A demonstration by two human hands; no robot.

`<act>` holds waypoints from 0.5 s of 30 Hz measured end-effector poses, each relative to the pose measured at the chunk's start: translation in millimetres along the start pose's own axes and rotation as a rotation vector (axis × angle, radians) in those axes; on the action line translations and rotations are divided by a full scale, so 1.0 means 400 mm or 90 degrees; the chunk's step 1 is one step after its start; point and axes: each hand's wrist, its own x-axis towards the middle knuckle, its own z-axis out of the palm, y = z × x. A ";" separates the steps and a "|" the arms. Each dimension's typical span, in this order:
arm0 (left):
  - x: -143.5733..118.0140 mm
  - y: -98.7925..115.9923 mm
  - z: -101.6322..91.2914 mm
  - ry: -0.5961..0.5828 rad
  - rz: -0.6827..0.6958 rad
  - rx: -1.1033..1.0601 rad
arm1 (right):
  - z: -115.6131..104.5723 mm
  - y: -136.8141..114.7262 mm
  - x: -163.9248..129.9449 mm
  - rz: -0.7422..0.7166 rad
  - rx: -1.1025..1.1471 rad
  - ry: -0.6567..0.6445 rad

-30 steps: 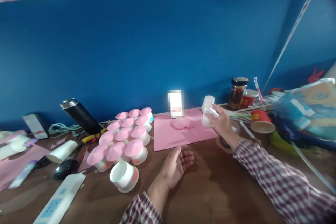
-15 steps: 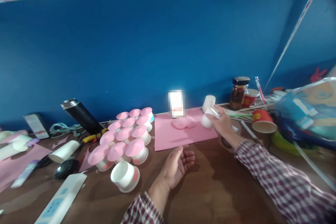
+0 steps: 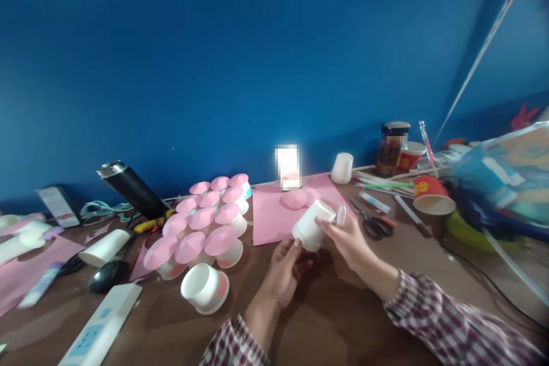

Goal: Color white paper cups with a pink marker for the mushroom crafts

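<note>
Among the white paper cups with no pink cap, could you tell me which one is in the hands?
The white paper cup tilted above the pink paper sheet, gripped by the right hand and touched by the left hand; the others rest on the table.

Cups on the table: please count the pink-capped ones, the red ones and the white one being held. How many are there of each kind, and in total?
pink-capped cups: 12
red cups: 2
held white cup: 1
Total: 15
</note>
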 end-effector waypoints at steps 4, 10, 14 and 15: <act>-0.003 -0.002 0.000 0.022 -0.003 0.025 | -0.001 0.013 -0.010 0.030 0.001 -0.007; -0.003 -0.003 0.003 0.015 -0.001 0.038 | -0.016 0.014 -0.005 0.017 0.014 0.008; 0.007 0.008 0.005 0.091 0.011 -0.048 | -0.056 -0.011 0.031 -0.019 -0.015 0.105; 0.011 0.014 0.006 0.119 0.021 -0.086 | -0.069 -0.015 0.042 -0.035 -0.020 0.133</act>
